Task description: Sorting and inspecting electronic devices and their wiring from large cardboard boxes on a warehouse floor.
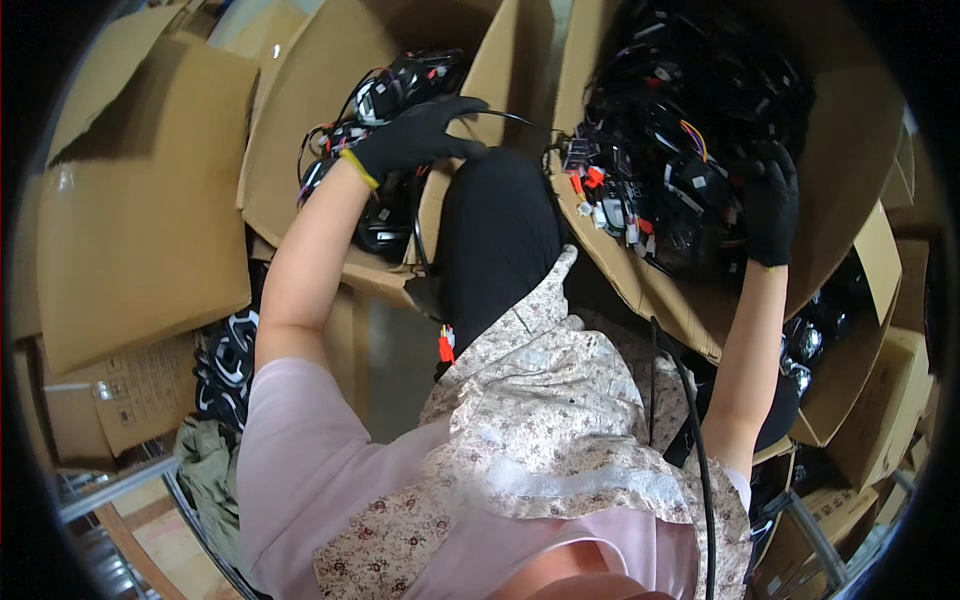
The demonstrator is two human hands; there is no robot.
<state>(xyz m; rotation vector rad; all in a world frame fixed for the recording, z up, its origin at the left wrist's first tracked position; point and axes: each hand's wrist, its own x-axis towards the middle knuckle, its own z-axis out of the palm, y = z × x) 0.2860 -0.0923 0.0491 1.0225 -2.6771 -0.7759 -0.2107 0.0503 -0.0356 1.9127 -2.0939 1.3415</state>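
My left hand, in a black glove with a yellow cuff edge, is over the left cardboard box. Its thumb and forefinger are stretched out and apart. A thin black cable runs from beside the forefinger toward the right box. Black wire harnesses with small connectors lie beneath this hand. In the right cardboard box, my gloved right hand has its fingers curled against a heap of black cable bundles. What those fingers grip is lost against the black heap.
White and red connectors hang at the right box's near edge. My black-clad knee stands between the boxes, beside a dangling red connector. A black cable crosses my flowered apron. More cartons crowd both sides.
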